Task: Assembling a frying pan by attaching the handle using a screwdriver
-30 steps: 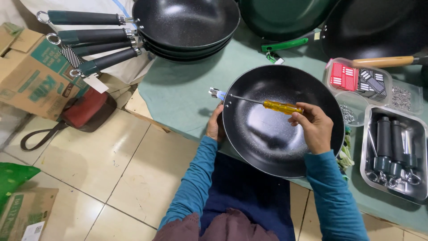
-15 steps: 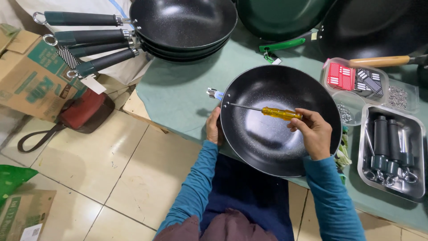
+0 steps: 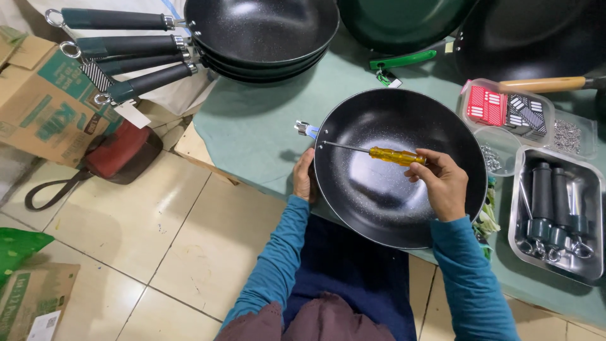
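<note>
Low in the frame's middle, the person's right hand [image 3: 444, 184] is closed around the yellow handle of a screwdriver [image 3: 391, 155], whose shaft runs left to the rim of the black wok [image 3: 385, 202]. The wok sits at the centre, at the near edge of the green-covered table [image 3: 252, 126]. The left hand [image 3: 304, 178] grips its left rim from outside. At lower right a metal tray [image 3: 555, 218] holds dark handles. Along the top edge rests a stack of handled woks [image 3: 262, 31].
</note>
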